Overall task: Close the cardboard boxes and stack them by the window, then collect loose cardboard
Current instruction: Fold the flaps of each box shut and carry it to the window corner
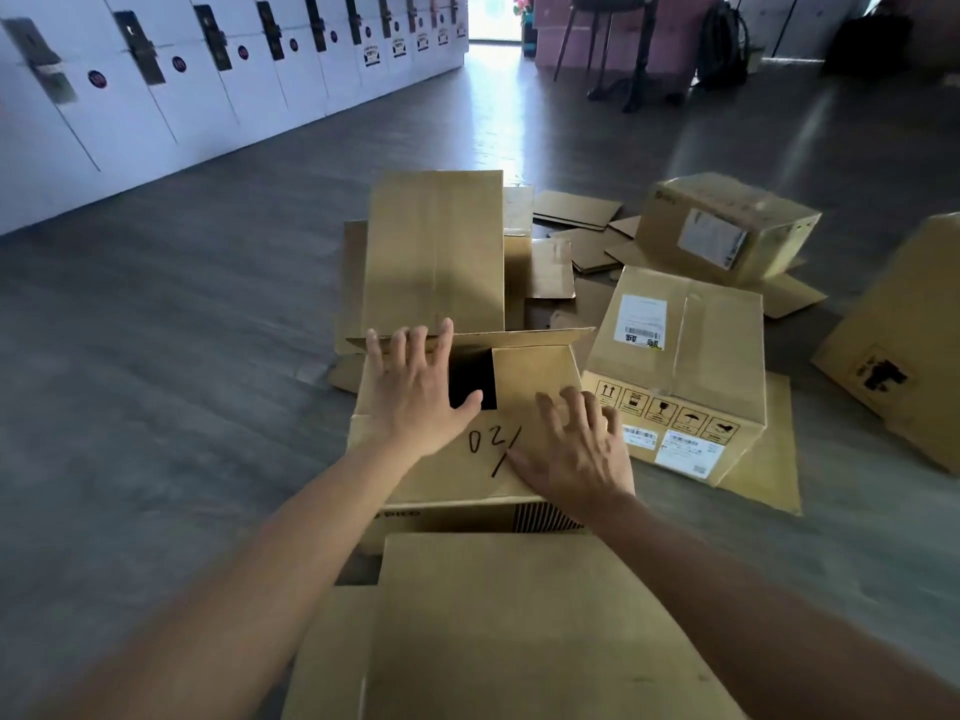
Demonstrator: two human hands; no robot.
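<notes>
Box marked "02/" sat at frame centre, top part-closed, dark gap remaining. Left hand and right hand lay spread flat on its flaps, gripping nothing. Risk: unheld far flap could spring up once pressure eased

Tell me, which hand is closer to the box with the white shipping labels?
Right. The right hand presses the flaps of the marked box just beside the labelled box; the left hand lies farther away, across the dark gap.
</notes>
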